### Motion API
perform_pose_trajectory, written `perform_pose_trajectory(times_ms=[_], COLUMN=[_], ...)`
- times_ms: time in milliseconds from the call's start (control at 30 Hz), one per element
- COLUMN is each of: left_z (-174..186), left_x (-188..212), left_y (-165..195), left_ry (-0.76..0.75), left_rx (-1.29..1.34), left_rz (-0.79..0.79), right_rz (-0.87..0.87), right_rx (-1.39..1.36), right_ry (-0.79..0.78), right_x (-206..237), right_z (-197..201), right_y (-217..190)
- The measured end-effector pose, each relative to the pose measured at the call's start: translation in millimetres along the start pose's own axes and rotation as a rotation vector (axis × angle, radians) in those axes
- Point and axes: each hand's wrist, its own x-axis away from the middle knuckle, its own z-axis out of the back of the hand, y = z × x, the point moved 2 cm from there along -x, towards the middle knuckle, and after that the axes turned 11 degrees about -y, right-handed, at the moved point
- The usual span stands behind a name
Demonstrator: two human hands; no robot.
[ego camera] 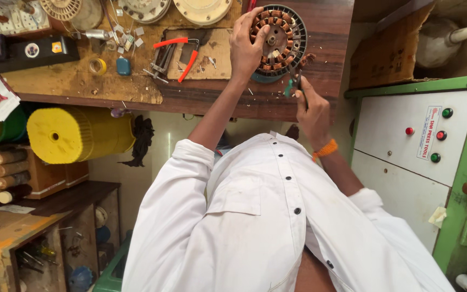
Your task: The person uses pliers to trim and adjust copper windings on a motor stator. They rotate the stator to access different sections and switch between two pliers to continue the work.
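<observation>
A round fan stator [278, 40] with copper coils in a dark ring stands tilted on the wooden workbench [201, 94]. My left hand [247, 46] grips its left rim, fingers curled over the coils. My right hand [309, 111] is just below the stator at the bench's front edge, closed around a thin dark tool with a green handle [294, 86] whose tip points at the lower coils. An orange band sits on that wrist. My white shirt fills the lower middle.
Red-handled pliers [182, 54], tape rolls and small parts lie left of the stator. A yellow spool [68, 135] and wooden shelves stand at left. A green machine cabinet with a white button panel [412, 138] is at right.
</observation>
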Motion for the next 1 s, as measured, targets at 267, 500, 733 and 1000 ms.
perform_pose_trajectory(times_ms=[267, 500, 733, 1000], left_z=[0.2, 0.8, -1.3, -4.8], left_x=[-1.0, 1.1, 1.7, 2.0], left_y=[6.3, 14.9, 14.5, 10.5], left_ry=[0.047, 0.082, 0.091, 0.106], left_rx=[0.013, 0.069, 0.117, 0.107], left_rz=[0.007, -0.016, -0.010, -0.022], right_rz=[-0.287, -0.267, -0.395, -0.510], right_rx=[0.087, -0.489, -1.276, -2.433], right_ry=[-0.177, -0.186, -0.645, -0.622], right_x=[-2.8, -9.0, 3.4, 6.3], right_z=[12.7, 0.2, -28.5, -27.6], right_y=[19.9, 47.5, 74.0, 38.1])
